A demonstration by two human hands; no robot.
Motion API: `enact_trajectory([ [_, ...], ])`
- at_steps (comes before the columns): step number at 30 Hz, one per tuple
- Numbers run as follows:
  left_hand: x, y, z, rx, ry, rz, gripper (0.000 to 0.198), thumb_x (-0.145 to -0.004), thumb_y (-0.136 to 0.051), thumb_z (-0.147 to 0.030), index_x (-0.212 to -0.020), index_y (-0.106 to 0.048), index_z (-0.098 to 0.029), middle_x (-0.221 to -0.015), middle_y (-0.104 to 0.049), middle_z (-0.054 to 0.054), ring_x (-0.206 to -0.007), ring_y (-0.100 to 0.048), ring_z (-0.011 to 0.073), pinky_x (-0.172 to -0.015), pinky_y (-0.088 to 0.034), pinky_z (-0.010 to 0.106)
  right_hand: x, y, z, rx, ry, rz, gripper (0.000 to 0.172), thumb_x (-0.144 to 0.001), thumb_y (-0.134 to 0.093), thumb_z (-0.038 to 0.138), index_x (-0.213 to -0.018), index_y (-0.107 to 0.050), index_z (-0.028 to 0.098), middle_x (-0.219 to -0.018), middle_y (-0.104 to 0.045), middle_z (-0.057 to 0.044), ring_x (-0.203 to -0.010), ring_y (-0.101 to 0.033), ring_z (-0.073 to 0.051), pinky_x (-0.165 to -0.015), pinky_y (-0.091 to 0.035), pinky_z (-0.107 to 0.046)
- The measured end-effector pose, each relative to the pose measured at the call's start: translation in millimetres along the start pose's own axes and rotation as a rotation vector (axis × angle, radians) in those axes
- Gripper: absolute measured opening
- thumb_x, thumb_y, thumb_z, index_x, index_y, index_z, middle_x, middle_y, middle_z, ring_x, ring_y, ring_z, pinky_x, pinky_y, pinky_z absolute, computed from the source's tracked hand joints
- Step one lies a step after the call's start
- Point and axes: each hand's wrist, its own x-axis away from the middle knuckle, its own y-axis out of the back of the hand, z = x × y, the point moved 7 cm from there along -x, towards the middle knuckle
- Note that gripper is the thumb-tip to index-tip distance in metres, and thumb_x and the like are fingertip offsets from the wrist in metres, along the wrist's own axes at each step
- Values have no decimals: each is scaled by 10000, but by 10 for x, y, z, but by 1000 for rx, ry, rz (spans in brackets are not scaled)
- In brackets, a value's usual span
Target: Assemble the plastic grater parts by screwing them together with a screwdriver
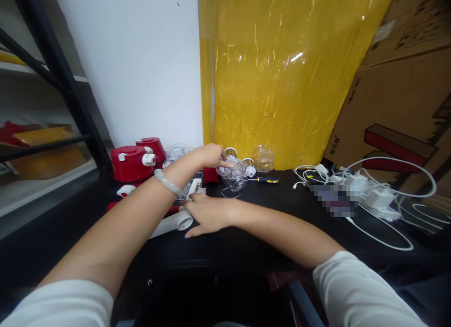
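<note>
Black table (cluttered) — yellow sheet

Place: small assembly or packing workroom
Signs: stacked cardboard cartons, metal shelving, yellow plastic sheeting
Bench: black table (strewn with red lids, clear cups, screwdriver)

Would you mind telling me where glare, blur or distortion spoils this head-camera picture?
Head view: bright glare streaks cross the yellow plastic sheet; a pixelated patch hides something among the white cables; the black shelf frame and cardboard boxes lean from wide-angle distortion; the left hand on the clear container looks soft.
</note>
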Motion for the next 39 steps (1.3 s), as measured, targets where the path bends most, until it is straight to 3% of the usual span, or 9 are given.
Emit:
enact_trajectory([
  [5,20,11,-17,-18,-5,1,528,-803,-591,-629,-1016,-758,-176,-1028,-753,116,-858,-671,228,-716,-421,274,-306,-316,-4,-2,124,-221,623,-791,-690,513,-1300,-522,195,-1404,-451,-197,-1286,-426,-392,-1000,-393,-578],
  [10,15,-1,0,10,-13,-4,532,-795,-588,-645,-994,-756,-181,-1016,-754,123,-828,-668,218,-699,-417,273,-320,-364,-39,85,135,-245,500,-818,-657,521,-1160,-574,166,-1293,-528,-206,-1227,-472,-386,-958,-428,-551],
  [14,35,19,-4,0,-32,-37,498,-802,-577,-640,-949,-751,-197,-953,-761,102,-772,-653,195,-663,-402,261,-97,-330,-39,79,144,-189,430,-852,-616,511,-1082,-559,152,-1087,-627,-172,-1069,-571,-316,-906,-465,-479],
  [21,72,2,-14,16,-49,-60,522,-821,-561,-633,-961,-742,-164,-904,-753,117,-711,-635,193,-633,-387,268,795,202,-303,-257,-35,-86,353,-883,-626,429,-1113,-531,177,-1031,-634,-89,-895,-608,-199,-771,-494,-315],
  [26,41,-9,30,54,-53,-62,475,-810,-597,-600,-938,-746,-167,-912,-751,111,-741,-639,195,-668,-414,270,1570,833,-696,-323,-197,-110,357,-866,-633,440,-1126,-558,207,-1044,-630,-53,-926,-596,-184,-811,-482,-307],
  [28,39,-4,29,80,-62,-66,447,-797,-631,-560,-980,-741,-167,-938,-746,106,-780,-644,199,-710,-430,273,1929,1157,-964,-319,-286,-294,380,-853,-631,450,-1143,-560,215,-1061,-625,-63,-949,-596,-199,-832,-483,-329],
  [32,96,27,-52,114,-115,-208,564,-807,-620,-558,-1203,-664,-159,-1118,-688,126,-994,-624,234,-863,-444,286,2774,1607,-1689,-221,-570,-911,412,-850,-573,472,-1172,-508,223,-1010,-615,-71,-866,-602,-215,-805,-494,-393],
  [35,167,-70,-113,170,-136,-311,592,-888,-499,-582,-1296,-605,-167,-1217,-634,138,-1144,-563,250,-998,-402,329,3219,1527,-2168,-10,-832,-1188,403,-815,-589,443,-1129,-500,206,-962,-618,-78,-853,-596,-236,-823,-483,-436],
  [39,246,-300,-170,208,-177,-419,593,-880,-510,-613,-1324,-588,-226,-1358,-540,133,-1255,-480,277,-1079,-349,411,3306,1156,-2583,176,-1059,-1217,322,-787,-577,359,-1030,-509,159,-1027,-600,-163,-963,-581,-293,-880,-457,-459],
])
